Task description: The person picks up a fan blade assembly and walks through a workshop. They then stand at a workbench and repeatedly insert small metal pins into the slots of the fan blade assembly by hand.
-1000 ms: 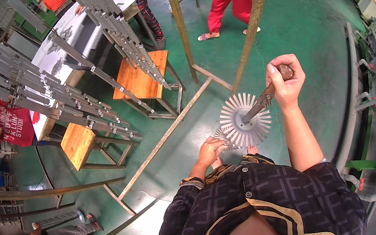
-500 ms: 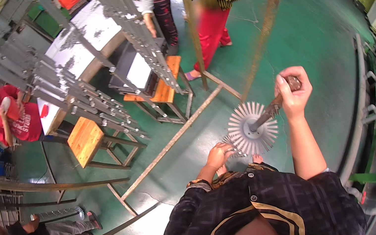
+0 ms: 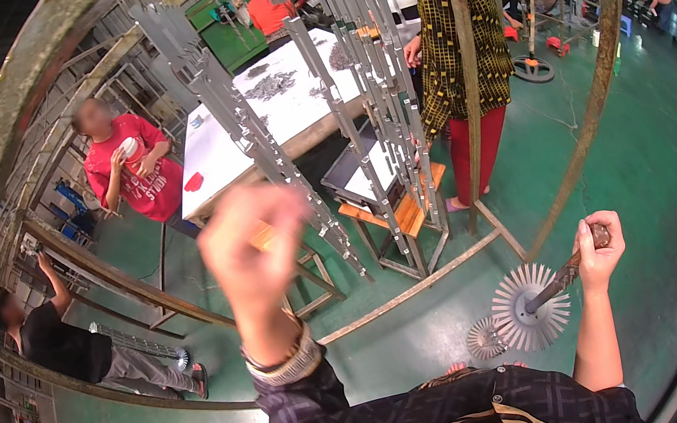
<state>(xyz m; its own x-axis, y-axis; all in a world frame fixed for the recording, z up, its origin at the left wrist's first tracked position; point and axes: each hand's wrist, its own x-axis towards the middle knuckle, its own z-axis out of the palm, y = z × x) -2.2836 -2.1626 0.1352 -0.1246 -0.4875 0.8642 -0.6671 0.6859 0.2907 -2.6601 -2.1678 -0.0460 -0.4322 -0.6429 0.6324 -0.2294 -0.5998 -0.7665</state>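
Note:
My right hand (image 3: 601,254) is closed around the top of a brown rod (image 3: 562,277), held over the floor at lower right. Lower on the rod sits a grey disc (image 3: 514,307) ringed with flat radial fins. A smaller finned disc (image 3: 485,338) shows beside it. My left hand (image 3: 257,248) is raised in front of me, its fingers curled but smeared by motion, so I cannot tell whether they hold anything. Behind it hangs a row of narrow grey metal strips (image 3: 257,135) with small clips; another hanging bunch (image 3: 377,69) is to its right.
A rusty metal frame (image 3: 408,299) surrounds the hanging strips. Beyond are a white-topped table (image 3: 211,157) with grey pieces, a wooden stool (image 3: 434,187) bearing a dark crate (image 3: 341,176), and people: red shirt (image 3: 136,170), black shirt (image 3: 61,333), yellow-black patterned top (image 3: 466,35).
My left hand has left the finned discs and risen up and left toward the hanging strips. The right hand still grips the rod. The view has tilted up and turned left.

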